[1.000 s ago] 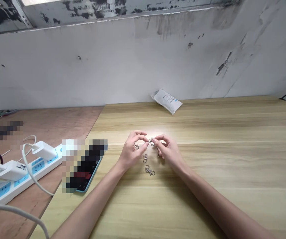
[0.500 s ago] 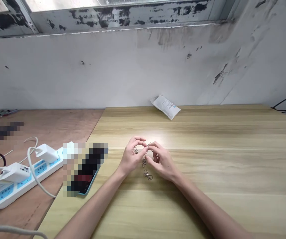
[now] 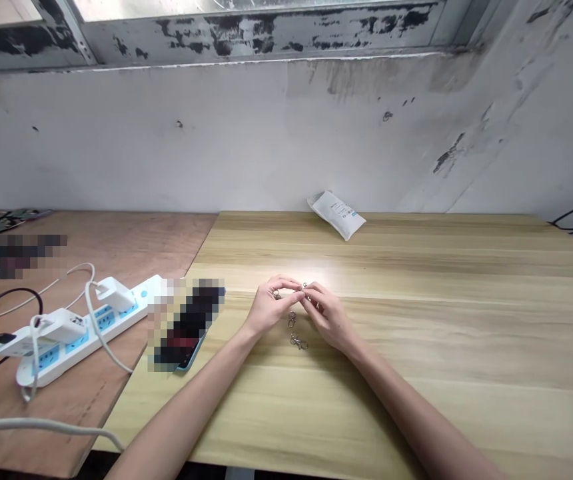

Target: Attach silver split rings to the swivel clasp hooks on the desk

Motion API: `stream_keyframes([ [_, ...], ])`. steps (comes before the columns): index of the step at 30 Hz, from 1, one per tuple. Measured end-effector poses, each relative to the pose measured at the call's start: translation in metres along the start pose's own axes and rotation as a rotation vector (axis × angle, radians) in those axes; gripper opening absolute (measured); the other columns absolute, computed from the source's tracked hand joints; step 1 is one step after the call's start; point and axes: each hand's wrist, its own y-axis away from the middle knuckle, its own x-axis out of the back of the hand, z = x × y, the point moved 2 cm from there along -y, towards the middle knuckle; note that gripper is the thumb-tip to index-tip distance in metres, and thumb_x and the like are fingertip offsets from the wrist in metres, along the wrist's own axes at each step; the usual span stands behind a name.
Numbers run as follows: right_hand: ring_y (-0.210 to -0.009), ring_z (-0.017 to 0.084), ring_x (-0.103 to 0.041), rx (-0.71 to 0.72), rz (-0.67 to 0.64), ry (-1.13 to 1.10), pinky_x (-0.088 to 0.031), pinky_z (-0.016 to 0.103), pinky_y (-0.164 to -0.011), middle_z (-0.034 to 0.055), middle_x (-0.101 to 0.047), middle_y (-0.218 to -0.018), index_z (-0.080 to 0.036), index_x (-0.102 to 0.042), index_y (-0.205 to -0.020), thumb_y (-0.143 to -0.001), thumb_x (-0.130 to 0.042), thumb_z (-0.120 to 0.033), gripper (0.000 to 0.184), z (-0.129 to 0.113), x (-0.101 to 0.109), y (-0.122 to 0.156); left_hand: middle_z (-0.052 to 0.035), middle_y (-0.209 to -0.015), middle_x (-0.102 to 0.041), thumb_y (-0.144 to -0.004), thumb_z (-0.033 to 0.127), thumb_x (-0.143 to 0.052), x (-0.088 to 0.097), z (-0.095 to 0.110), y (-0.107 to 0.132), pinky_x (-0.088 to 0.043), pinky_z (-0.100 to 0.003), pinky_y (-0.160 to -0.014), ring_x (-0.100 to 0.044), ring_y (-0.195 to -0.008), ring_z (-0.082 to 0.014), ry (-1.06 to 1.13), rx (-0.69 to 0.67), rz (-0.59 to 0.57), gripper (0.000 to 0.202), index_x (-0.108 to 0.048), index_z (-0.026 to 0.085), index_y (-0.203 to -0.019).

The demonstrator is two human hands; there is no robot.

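Your left hand [image 3: 272, 305] and right hand [image 3: 327, 310] met fingertip to fingertip, both pinching a small metal piece [image 3: 305, 285]. A slackened pinch could have dropped it among the metal clasps [image 3: 299, 342] lying toward six o'clock on the table [image 3: 441, 347]. Your fingers hid most of the piece; whether metal by your left palm was held, I couldn't tell.

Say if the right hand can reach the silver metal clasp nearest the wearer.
Probably yes: nothing covers the silver metal clasp near the bare right hand, though that hand looks occupied.
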Motion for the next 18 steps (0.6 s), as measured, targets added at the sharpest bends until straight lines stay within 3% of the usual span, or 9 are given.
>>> stream_keyframes([
  [5,-0.076,0.018,-0.054,-0.039,-0.147,-0.080,-0.042,0.030,-0.071,0.0047,-0.060,-0.082,-0.021,-0.065,-0.087,-0.098,-0.041,-0.040,0.033,-0.003,0.008,-0.002,-0.0110,-0.101,-0.071,-0.074,0.035,-0.077,0.008,0.007,-0.002,-0.054,-0.038,-0.085,-0.064,-0.107,-0.0250,0.101,0.062,-0.072,0.017,-0.074,0.018,-0.076],
  [9,-0.065,0.015,-0.050,-0.130,-0.279,-0.127,-0.038,0.026,-0.061,0.0008,-0.056,-0.070,-0.019,-0.064,-0.088,-0.099,-0.039,-0.038,0.034,-0.005,0.017,-0.002,-0.0124,-0.097,-0.071,-0.075,0.036,-0.075,0.013,0.022,-0.003,-0.052,-0.041,-0.087,-0.058,-0.118,-0.0287,0.096,0.113,-0.134,0.018,-0.074,0.019,-0.070],
  [14,-0.058,0.013,-0.045,-0.030,-0.231,0.064,-0.034,0.025,-0.059,0.0000,-0.053,-0.067,-0.019,-0.063,-0.087,-0.099,-0.036,-0.035,0.033,-0.006,0.017,-0.002,-0.0128,-0.111,-0.068,-0.071,0.038,-0.078,0.011,0.014,-0.003,-0.048,-0.042,-0.093,-0.060,-0.115,-0.0268,0.196,0.221,-0.097,0.022,-0.072,0.017,-0.067],
  [18,-0.057,0.013,-0.045,-0.021,-0.207,0.086,-0.035,0.026,-0.059,0.0009,-0.054,-0.067,-0.019,-0.064,-0.089,-0.099,-0.036,-0.037,0.034,-0.008,0.012,-0.001,-0.0112,-0.112,-0.068,-0.073,0.037,-0.076,0.011,0.008,-0.003,-0.047,-0.042,-0.095,-0.060,-0.115,-0.0255,0.234,0.210,-0.078,0.020,-0.072,0.017,-0.073],
])
